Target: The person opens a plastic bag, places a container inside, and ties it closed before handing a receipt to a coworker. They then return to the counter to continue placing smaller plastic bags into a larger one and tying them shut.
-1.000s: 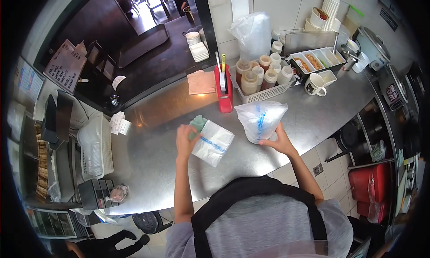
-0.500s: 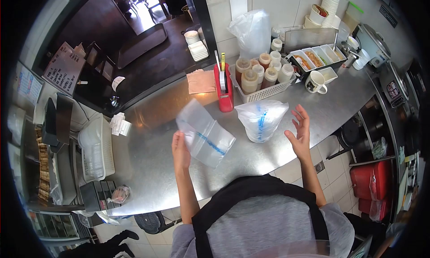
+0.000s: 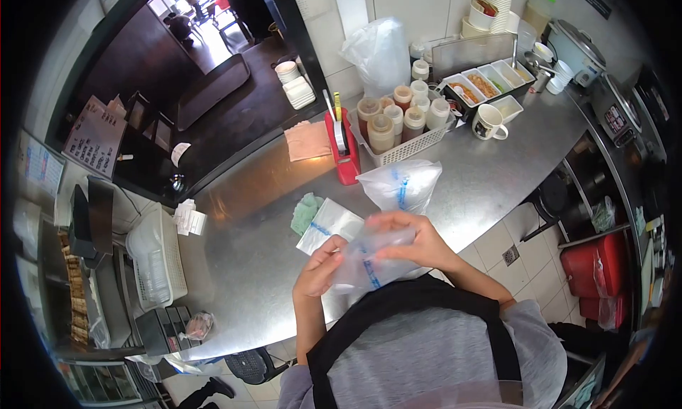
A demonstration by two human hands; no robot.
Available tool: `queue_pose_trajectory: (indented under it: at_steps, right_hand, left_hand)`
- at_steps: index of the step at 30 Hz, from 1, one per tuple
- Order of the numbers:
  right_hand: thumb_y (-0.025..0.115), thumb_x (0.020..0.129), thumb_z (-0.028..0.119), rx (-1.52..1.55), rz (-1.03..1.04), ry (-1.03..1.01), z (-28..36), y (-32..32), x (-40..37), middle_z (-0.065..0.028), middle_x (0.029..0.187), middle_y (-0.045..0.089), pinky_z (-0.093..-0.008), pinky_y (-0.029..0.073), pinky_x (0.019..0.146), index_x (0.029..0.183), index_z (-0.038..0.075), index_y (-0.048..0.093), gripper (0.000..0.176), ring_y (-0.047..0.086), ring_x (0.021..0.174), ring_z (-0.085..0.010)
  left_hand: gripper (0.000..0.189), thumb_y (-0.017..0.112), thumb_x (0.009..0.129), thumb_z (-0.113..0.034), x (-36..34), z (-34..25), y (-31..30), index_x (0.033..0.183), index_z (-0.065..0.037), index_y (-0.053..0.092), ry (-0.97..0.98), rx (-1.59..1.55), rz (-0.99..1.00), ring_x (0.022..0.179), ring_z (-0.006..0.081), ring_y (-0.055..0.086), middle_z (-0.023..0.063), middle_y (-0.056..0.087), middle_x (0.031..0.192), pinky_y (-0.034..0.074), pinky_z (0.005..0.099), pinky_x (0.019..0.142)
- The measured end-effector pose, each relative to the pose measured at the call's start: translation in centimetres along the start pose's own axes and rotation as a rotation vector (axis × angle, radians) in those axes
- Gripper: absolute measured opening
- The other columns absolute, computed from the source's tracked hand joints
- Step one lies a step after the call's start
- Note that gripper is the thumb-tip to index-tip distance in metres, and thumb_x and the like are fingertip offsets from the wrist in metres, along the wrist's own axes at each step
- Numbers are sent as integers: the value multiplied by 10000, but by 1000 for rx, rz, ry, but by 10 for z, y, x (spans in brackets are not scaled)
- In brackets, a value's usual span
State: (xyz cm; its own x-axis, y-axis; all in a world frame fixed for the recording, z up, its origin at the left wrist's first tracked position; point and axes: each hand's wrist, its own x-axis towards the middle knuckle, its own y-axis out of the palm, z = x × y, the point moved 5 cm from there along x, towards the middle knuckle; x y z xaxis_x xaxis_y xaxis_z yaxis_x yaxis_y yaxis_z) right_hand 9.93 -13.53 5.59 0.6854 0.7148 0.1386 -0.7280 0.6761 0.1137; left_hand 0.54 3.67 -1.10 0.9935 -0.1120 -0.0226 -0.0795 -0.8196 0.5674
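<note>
Close in front of my body, a clear plastic bag [image 3: 367, 272] with a blue printed strip is between my two hands. My left hand [image 3: 320, 270] pinches its left side. The fingers of my right hand [image 3: 420, 244] are closed on its upper right part, slightly blurred. Just beyond, a flat plastic bag [image 3: 331, 219] with blue print lies on the counter, partly over a crumpled green cloth [image 3: 307, 211]. A filled, whitish plastic bag [image 3: 399, 184] with blue print stands behind my right hand; its contents cannot be made out.
The steel counter [image 3: 241, 260] holds a red tape dispenser [image 3: 344, 150], pink cloths [image 3: 308, 140], a basket [image 3: 408, 152] of sauce bottles, a mug [image 3: 489, 122] and a topping tray [image 3: 490, 82]. At left stands a basket [image 3: 174, 256] of plastic lids.
My left hand has brought the bag down toward my body. My right hand, open and apart before, has come in and closed on it. The flat bag and green cloth now show.
</note>
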Motion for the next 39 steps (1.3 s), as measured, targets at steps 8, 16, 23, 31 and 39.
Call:
queue_pose_trajectory:
  at_steps: [8, 16, 23, 31, 39]
  right_hand:
    - [690, 764, 95, -102, -245, 129, -2, -21, 1, -57, 803, 627, -260, 450, 692, 871, -3, 653, 150, 566, 755, -101]
    - [760, 668, 104, -427, 20, -374, 40, 0, -3, -76, 943, 553, -293, 420, 789, 996, 17, 603, 374, 543, 886, -190]
    - [670, 757, 80, 252, -179, -232, 5, -36, -4, -149, 1024, 580, -336, 443, 838, 827, 20, 555, 147, 577, 902, -219]
    - [563, 785, 37, -107, -319, -98, 3, -147, -40, -100, 838, 625, -269, 471, 617, 856, 61, 543, 78, 594, 759, -139]
    - [657, 781, 101, -283, -73, 2, 37, -50, -26, -20, 874, 644, -224, 454, 623, 963, 51, 623, 192, 586, 820, -78]
  left_hand:
    - [319, 684, 774, -117, 23, -38, 51, 1046, 8, 573, 397, 490, -384, 889, 84, 537, 69, 591, 1056, 429, 226, 730]
    - [220, 744, 681, -47, 28, -27, 59, 650, -62, 526, 480, 580, -474, 613, 25, 443, -33, 511, 661, 343, 191, 542]
    - [175, 715, 704, 3, 33, -19, 57, 739, -46, 551, 299, 294, -329, 622, 42, 478, -20, 544, 701, 357, 189, 540]
    - [95, 671, 726, 30, 13, -66, 17, 796, -32, 651, 446, 732, -632, 697, 75, 553, 22, 630, 749, 422, 214, 631]
    - [188, 711, 640, -59, 40, -35, 70, 810, -69, 631, 672, 1207, -274, 708, 225, 547, 60, 603, 769, 416, 311, 663]
